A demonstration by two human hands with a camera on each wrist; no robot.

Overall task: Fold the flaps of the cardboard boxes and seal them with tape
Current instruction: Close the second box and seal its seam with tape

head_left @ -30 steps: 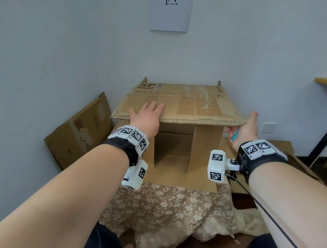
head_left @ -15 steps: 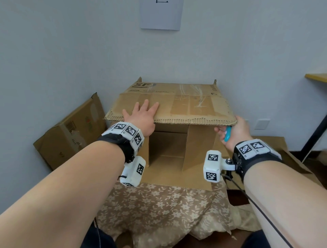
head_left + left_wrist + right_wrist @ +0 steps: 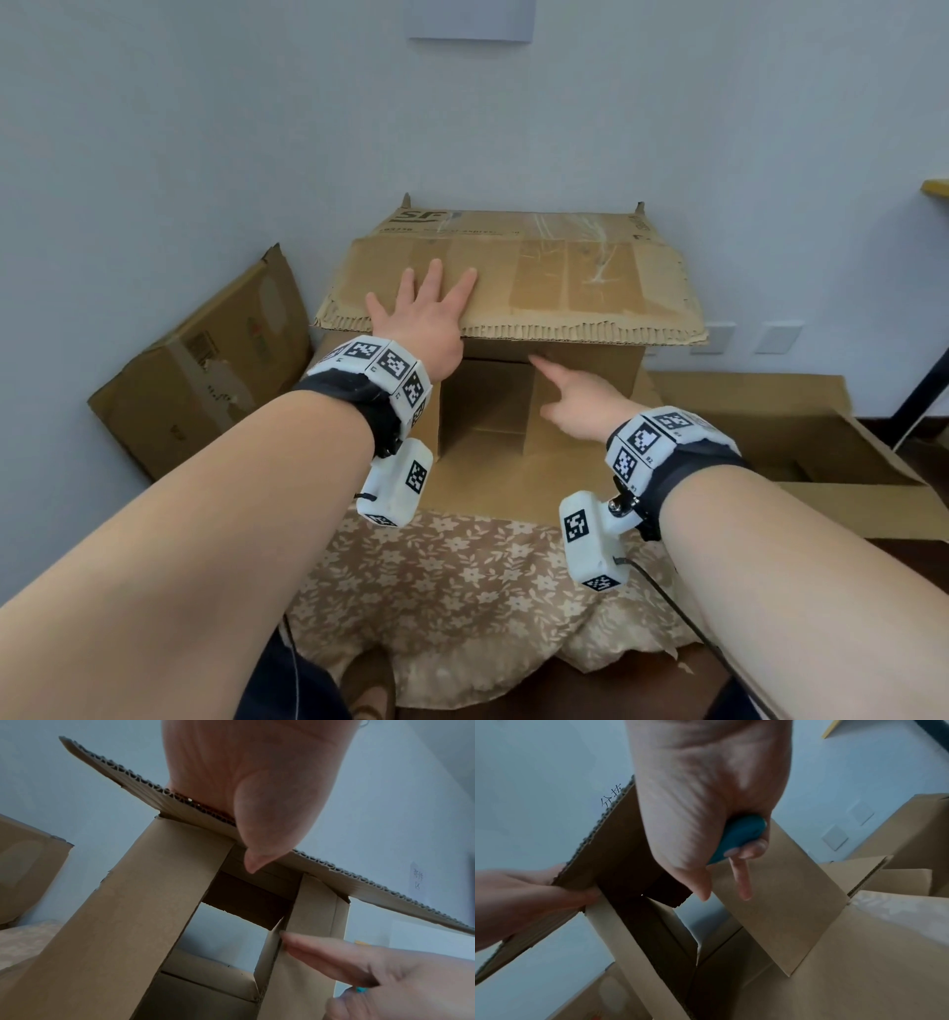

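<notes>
A cardboard box (image 3: 513, 226) lies on its side with the opening towards me. Its top flap (image 3: 565, 288) sticks out level. My left hand (image 3: 426, 324) holds that flap, fingers spread on top and the thumb (image 3: 257, 841) under the edge. The right side flap (image 3: 611, 370) is folded partly inward. My right hand (image 3: 575, 406) touches it with a straight index finger (image 3: 741, 880). The other fingers curl round a small blue object (image 3: 739, 837). The left side flap (image 3: 128, 923) stands folded inward below my left wrist. The bottom flap (image 3: 488, 488) lies on the cloth.
A floral cloth (image 3: 462, 591) covers the table. One closed cardboard box (image 3: 205, 370) leans against the left wall. An open box (image 3: 821, 452) sits to the right. Wall sockets (image 3: 719, 336) and a dark table leg (image 3: 924, 390) are at the far right.
My right hand left the right end of the top flap and came in to the right side flap. The left hand stayed on the top flap.
</notes>
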